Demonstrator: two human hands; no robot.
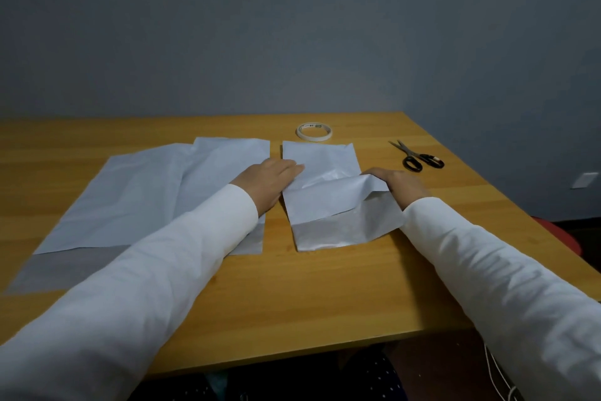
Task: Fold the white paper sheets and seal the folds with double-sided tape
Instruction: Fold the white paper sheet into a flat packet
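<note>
Paper is what both hands are busy with. One white paper sheet (328,192) lies in the middle of the wooden table (292,303), and its near part is being folded up and over toward the far end. The left hand (270,182) lies flat on the left edge of this sheet, with its fingers straight, pressing it down. The right hand (396,184) has its fingers curled around the lifted flap at the right side, holding the paper edge up off the table. Below the flap, a shiny grey part of the sheet shows.

More white paper sheets (146,199) lie in a pile on the left side of the table, partly under the left arm. They overlap each other, and a grey strip shows at their near end.

A roll of double-sided tape (314,132) lies flat just past the far end of the folded sheet, not touching it. Black-handled scissors (416,156) lie to the right, near the right hand but apart from it. Both arms wear long white sleeves (162,286)
</note>
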